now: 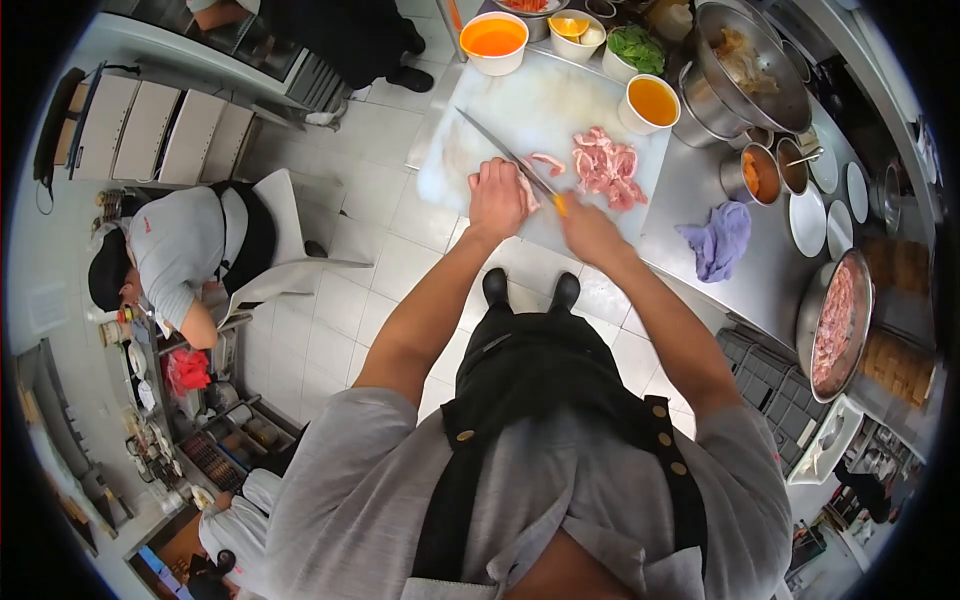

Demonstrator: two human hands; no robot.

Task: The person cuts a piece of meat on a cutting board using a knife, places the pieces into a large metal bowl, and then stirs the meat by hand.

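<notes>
My right hand (590, 232) is closed around the yellow handle of a kitchen knife (497, 146). The long blade slants up and left across a white cutting board (560, 95). Beside the blade, my left hand (497, 198) presses down with curled fingers on a piece of raw meat (528, 192), mostly hidden under it. A thin cut strip of meat (547, 161) lies just past the blade. Farther right on the board is a pile of sliced pink raw meat (607, 170).
Tubs of orange liquid (494, 37) and green leaves (636, 48) line the board's far side. A purple cloth (717, 242), metal pots (740, 75), plates (807, 222) and a bowl of meat (836, 325) occupy the steel counter. Other people (195, 240) work at left.
</notes>
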